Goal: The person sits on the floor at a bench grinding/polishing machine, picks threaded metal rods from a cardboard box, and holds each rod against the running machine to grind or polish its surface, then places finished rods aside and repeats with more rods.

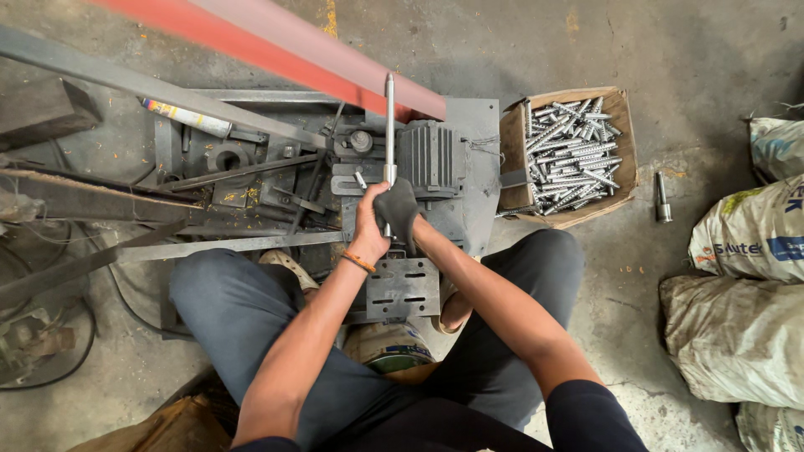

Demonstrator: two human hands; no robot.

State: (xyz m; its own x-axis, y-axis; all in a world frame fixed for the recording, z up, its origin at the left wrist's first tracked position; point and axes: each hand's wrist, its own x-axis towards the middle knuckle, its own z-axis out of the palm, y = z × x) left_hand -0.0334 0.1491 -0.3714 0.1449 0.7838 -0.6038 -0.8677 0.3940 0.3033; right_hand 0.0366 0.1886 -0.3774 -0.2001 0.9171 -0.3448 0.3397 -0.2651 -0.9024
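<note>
Both gripping: left hand (368, 224) and gloved right hand (397, 209) clenched on rod (389, 125), twelve o'clock; slipping likely toward motor (429, 159).

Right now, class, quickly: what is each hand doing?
Left hand: closed on the rod.
Right hand: gloved, closed on the same rod, beside the left.

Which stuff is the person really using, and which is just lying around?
In use:
long silver metal rod
left hand
right hand in dark glove
grey metal machine
cardboard box of threaded silver rods

Lying about:
white woven sacks
single dark metal pin on floor
</note>
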